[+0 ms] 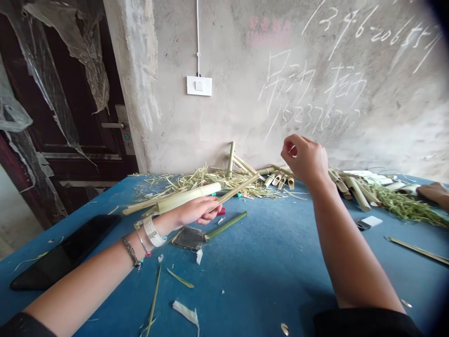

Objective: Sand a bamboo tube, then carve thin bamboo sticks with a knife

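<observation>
L hand (191,210): grasping thin bamboo strip (238,192), held above blue table (266,281) | R hand (305,159): raised, fingers curled, nothing seen held | nr L hand: dark pad (189,238), green stem (226,225) | beyond: peeled bamboo tube (185,197), shavings (206,180), cut bamboo pcs (278,180) | far R: co-worker's hand (433,192)

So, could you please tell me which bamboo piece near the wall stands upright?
The bamboo stick behind the straw; the other pieces lie or lean.
</observation>
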{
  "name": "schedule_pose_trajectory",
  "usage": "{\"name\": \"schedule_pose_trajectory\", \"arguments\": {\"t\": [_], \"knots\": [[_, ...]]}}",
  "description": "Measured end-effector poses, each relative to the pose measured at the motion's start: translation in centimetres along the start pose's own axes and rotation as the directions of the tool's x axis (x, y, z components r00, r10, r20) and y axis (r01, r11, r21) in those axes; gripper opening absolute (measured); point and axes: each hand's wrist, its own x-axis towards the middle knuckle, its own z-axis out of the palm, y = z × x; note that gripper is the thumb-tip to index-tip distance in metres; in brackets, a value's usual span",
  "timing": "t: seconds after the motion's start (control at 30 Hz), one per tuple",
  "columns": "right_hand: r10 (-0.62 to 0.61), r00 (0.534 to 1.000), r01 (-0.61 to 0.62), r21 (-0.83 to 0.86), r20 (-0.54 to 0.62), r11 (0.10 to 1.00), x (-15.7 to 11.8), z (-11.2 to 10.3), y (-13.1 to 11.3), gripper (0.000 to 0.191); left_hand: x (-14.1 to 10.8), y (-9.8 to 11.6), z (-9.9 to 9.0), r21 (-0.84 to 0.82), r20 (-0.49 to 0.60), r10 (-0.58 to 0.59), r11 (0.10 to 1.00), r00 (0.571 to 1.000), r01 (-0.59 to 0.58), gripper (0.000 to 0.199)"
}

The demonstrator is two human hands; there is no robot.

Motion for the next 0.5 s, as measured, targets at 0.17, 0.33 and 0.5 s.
{"name": "schedule_pose_trajectory", "arguments": {"t": [0.17, 0.33, 0.5], "knots": [[-0.084, 0.987, 0.058, 0.181, 0.14, 0.982, -0.1, 1.6, 1.0, 0.014, -0.1, -0.6, -1.3, 0.338, -0.137, 0.096, 0.94, 0.986, -0.045, 0.024], [-0.14, 0.967, 0.096, 0.204, 0.211, 0.974, -0.1, 2.3, 0.8, 0.018, -0.4, -0.9, -3.9, 0.651, -0.223, 0.217, 0.759, 0.95, -0.021, 0.029], [-0.156, 0.952, 0.109, 0.186, 0.262, 0.976, -0.1, 2.6, 1.2, 0.018, -0.8, -0.8, -6.1, 0.818, -0.251, 0.279, 0.573, 0.927, 0.049, 0.03]]}}
